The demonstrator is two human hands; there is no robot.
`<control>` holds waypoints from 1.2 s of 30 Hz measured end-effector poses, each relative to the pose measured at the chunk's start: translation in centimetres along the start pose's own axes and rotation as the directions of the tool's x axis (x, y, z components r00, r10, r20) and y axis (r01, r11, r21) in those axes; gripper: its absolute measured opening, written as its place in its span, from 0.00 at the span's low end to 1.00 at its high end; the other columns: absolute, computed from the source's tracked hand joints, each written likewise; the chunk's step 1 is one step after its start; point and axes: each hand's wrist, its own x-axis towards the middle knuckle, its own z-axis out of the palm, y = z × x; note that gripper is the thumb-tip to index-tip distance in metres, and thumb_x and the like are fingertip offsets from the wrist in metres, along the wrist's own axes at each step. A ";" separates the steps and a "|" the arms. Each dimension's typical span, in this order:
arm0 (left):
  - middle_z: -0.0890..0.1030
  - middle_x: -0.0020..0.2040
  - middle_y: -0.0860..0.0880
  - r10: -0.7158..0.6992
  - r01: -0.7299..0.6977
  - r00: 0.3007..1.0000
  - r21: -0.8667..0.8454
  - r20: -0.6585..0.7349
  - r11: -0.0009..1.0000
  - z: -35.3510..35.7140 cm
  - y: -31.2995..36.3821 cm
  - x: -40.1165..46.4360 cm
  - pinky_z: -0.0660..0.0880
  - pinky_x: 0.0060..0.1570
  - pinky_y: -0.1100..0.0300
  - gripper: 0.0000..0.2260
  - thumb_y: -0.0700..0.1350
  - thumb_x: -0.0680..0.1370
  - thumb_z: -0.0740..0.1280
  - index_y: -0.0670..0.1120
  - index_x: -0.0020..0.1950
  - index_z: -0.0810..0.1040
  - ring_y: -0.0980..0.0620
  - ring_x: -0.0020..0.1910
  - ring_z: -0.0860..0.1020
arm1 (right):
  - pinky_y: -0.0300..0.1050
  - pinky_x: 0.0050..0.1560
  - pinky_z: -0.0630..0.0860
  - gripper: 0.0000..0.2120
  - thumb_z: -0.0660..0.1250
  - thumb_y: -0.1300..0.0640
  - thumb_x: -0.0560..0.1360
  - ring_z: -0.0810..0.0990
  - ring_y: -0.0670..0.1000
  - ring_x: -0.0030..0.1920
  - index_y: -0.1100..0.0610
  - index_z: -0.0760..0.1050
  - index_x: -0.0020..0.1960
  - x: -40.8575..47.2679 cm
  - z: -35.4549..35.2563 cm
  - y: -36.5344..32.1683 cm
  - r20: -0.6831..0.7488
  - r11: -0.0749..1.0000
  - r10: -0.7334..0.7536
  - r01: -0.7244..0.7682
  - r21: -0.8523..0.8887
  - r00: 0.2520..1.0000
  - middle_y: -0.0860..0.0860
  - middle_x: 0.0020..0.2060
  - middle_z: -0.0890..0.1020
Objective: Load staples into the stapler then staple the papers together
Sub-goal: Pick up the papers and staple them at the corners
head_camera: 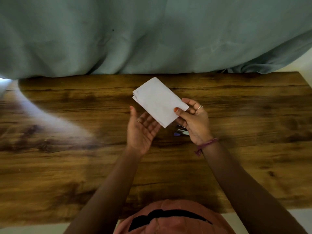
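Note:
A small stack of white papers [157, 100] is held above the wooden table [67, 166], tilted, with its far corner pointing away from me. My right hand [194, 122] pinches the papers' near right edge between thumb and fingers. My left hand [143, 130] is palm up with fingers spread, just under the papers' near left edge, holding nothing. The stapler [181, 131], purple and metallic, lies on the table, mostly hidden under my right hand and the papers. A small dark mark shows at the papers' far left corner.
A pale green cloth [152, 34] hangs along the table's far edge. My pink clothing [168, 218] shows at the near edge. A bright patch of light falls across the table's left side.

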 end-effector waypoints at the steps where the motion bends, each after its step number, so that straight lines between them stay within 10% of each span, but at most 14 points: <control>1: 0.83 0.57 0.42 0.003 -0.003 1.000 0.040 -0.001 0.999 0.8 -0.7 -0.5 0.80 0.48 0.54 0.32 0.68 0.72 0.63 0.45 0.65 0.73 0.44 0.57 0.82 | 0.45 0.42 0.81 0.19 0.72 0.67 0.69 0.82 0.52 0.54 0.56 0.74 0.57 -0.2 0.3 0.3 -0.030 1.000 -0.018 0.017 -0.013 0.999 0.54 0.55 0.82; 8: 0.79 0.59 0.44 0.133 -0.088 0.986 0.370 -0.098 0.925 2.5 -1.8 -0.8 0.81 0.41 0.59 0.20 0.40 0.76 0.69 0.45 0.67 0.69 0.47 0.51 0.84 | 0.49 0.42 0.83 0.18 0.74 0.64 0.69 0.84 0.53 0.49 0.56 0.72 0.54 -1.0 1.2 1.5 -0.086 0.987 -0.037 0.023 -0.159 0.996 0.54 0.51 0.82; 19: 0.79 0.55 0.44 -0.117 0.034 0.990 0.691 0.074 0.722 0.3 2.9 0.0 0.81 0.40 0.62 0.18 0.38 0.76 0.69 0.43 0.64 0.70 0.53 0.41 0.84 | 0.41 0.38 0.82 0.20 0.74 0.61 0.63 0.85 0.53 0.47 0.61 0.78 0.54 0.7 -2.7 -1.3 0.308 0.851 0.504 -0.402 -0.338 0.807 0.57 0.48 0.85; 25: 0.83 0.52 0.42 -0.022 0.022 1.000 0.299 -0.003 0.954 1.1 2.9 -0.3 0.80 0.38 0.63 0.25 0.43 0.69 0.74 0.43 0.64 0.70 0.51 0.42 0.84 | 0.40 0.38 0.81 0.11 0.71 0.63 0.69 0.85 0.50 0.45 0.58 0.79 0.51 0.5 -1.2 0.0 0.218 0.900 0.436 -0.427 -0.088 0.873 0.54 0.46 0.86; 36: 0.84 0.48 0.44 0.082 -0.038 0.992 0.394 -0.095 0.918 2.0 -2.0 -1.4 0.80 0.42 0.60 0.12 0.37 0.74 0.71 0.42 0.56 0.76 0.49 0.47 0.84 | 0.45 0.47 0.80 0.12 0.73 0.59 0.68 0.83 0.50 0.48 0.56 0.80 0.52 -0.7 0.3 1.7 0.201 0.916 0.393 -0.402 0.004 0.897 0.52 0.47 0.86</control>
